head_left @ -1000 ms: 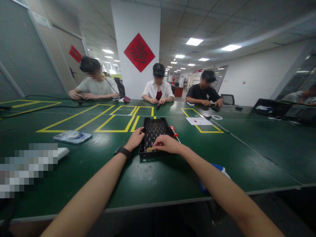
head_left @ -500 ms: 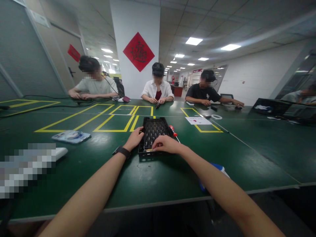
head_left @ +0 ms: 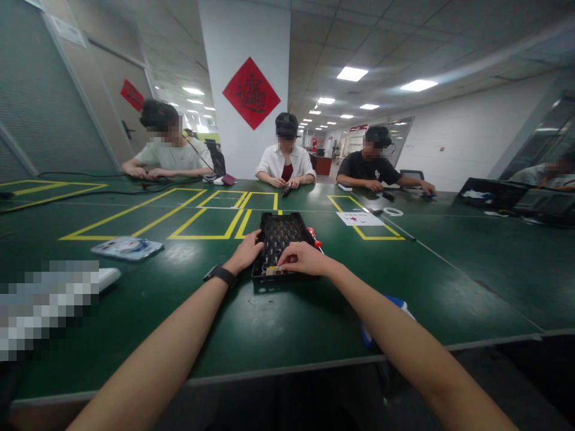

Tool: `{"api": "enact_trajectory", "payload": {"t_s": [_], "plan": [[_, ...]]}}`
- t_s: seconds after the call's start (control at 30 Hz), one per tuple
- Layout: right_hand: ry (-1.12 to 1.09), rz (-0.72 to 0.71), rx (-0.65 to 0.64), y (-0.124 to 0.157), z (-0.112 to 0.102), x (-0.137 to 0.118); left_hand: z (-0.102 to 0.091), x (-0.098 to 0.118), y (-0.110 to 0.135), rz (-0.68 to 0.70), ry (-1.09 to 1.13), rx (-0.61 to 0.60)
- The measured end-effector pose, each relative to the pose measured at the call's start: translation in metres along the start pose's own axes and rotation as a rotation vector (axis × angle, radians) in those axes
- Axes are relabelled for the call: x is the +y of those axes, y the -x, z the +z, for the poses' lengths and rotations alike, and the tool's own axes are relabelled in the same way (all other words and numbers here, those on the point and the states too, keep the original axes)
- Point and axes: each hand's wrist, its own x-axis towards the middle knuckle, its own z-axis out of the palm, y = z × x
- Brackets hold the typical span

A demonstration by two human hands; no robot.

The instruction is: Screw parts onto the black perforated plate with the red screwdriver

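A shallow black plastic tray point(head_left: 283, 226) with rows of small pegs or holes lies on the green table in front of me. My left hand point(head_left: 245, 251) grips its left wall, thumb over the rim, and a dark watch band circles that wrist. Over the near right part of the tray, my right hand point(head_left: 306, 258) has its fingers pinched together, low inside it. A small yellowish piece point(head_left: 272, 271) sits at the tray's near edge, right by those fingertips. Whatever is between the fingers is hidden. Beside the tray's right wall lies a red-handled screwdriver point(head_left: 315, 237).
A phone in a patterned case point(head_left: 128, 248) lies to the left. Partly under my right forearm is a blue and white object point(head_left: 398, 304). A printed sheet point(head_left: 360, 219) and a white ring point(head_left: 393, 212) lie farther right. Several people sit across the table.
My right hand has shifted slightly up, and more of the yellowish piece now shows. The left hand keeps its hold on the tray. The view has moved a little.
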Motion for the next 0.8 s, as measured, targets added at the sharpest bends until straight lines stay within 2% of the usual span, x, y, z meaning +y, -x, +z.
{"api": "enact_trajectory", "payload": {"t_s": [0.3, 0.8], "plan": [[-0.021, 0.003, -0.051, 0.002, -0.001, 0.001, 0.002, 0.008, 0.005, -0.065, -0.02, 0.063], [-0.091, 0.041, -0.113, -0.001, 0.0, -0.001, -0.003, 0.017, 0.01, -0.091, -0.055, 0.066]]}}
